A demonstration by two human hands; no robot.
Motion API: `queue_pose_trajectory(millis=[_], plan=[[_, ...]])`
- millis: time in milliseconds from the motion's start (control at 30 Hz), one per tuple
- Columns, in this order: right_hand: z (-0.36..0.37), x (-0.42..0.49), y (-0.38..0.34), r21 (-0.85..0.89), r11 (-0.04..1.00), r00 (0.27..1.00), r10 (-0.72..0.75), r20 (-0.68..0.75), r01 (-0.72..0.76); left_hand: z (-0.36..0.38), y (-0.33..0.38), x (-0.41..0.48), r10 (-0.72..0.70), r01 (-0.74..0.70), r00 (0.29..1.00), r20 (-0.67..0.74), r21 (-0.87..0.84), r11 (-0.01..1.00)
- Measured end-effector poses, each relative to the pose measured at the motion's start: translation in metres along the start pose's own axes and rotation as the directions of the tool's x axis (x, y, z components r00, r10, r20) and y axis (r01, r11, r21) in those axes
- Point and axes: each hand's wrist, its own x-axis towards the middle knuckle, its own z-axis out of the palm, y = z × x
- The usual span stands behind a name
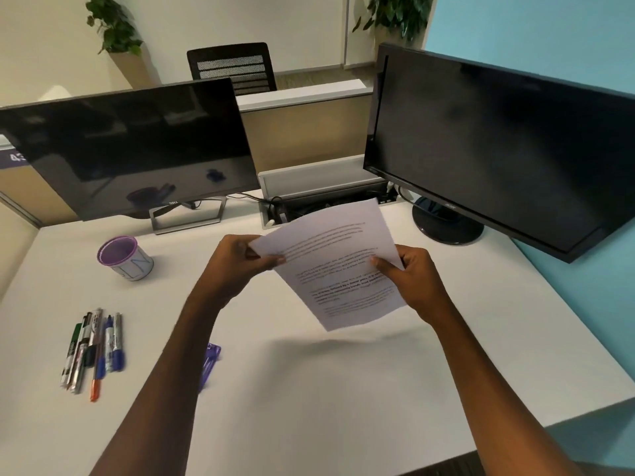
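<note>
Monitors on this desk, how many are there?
2. The left monitor stands at the back left of the desk, behind the purple cup. The right monitor stands at the back right, turned inward. Both screens are dark; none looks hidden.

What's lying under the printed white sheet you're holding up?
Beneath the printed white sheet shows the white desk top with a soft shadow; the patch directly behind the sheet is covered.
</note>
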Motion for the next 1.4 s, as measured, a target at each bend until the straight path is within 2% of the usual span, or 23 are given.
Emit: queue_pose_trajectory(millis=[67, 100, 233, 400, 633, 833, 1133, 1300, 1400], plan=[[0.005, -0.005, 0.004, 0.126, 0.990, 0.997, 0.066, -0.031, -0.061, 0.001, -0.010, -0.005, -0.005, 0.019, 0.998, 0.070, -0.200, 0.980], [0.009, -0.007, 0.008, 0.172, 0.981, 0.994, 0.096, -0.043, -0.087, 0.004, -0.015, -0.008, 0.001, 0.023, 0.995, 0.097, -0.245, 0.969], [0.032, -0.017, 0.019, 0.277, 0.949, 0.982, 0.176, -0.069, -0.150, 0.024, -0.039, -0.017, -0.016, 0.049, 0.993, 0.114, -0.296, 0.954], [0.052, -0.029, 0.034, 0.251, 0.944, 0.967, 0.242, -0.082, -0.215, 0.037, -0.070, -0.032, -0.085, 0.089, 0.996, 0.026, -0.279, 0.956], [0.069, -0.036, 0.047, 0.263, 0.931, 0.956, 0.283, -0.074, -0.255, 0.032, -0.083, -0.047, -0.132, 0.136, 0.991, 0.032, -0.258, 0.957], [0.078, -0.030, 0.043, 0.222, 0.939, 0.958, 0.281, -0.051, -0.264, 0.008, -0.091, -0.048, -0.151, 0.162, 0.987, 0.060, -0.337, 0.927], [0.123, -0.030, 0.052, 0.241, 0.904, 0.931, 0.366, -0.003, -0.354, -0.036, -0.115, -0.059, -0.314, 0.284, 0.949, -0.015, -0.387, 0.877], [0.149, -0.041, 0.068, 0.253, 0.861, 0.889, 0.458, -0.013, -0.440, -0.062, -0.145, -0.075, -0.426, 0.374, 0.896, -0.127, -0.302, 0.877], [0.162, -0.048, 0.077, 0.263, 0.835, 0.865, 0.502, -0.002, -0.484, -0.072, -0.162, -0.083, -0.380, 0.394, 0.901, -0.207, 0.028, 0.919]])
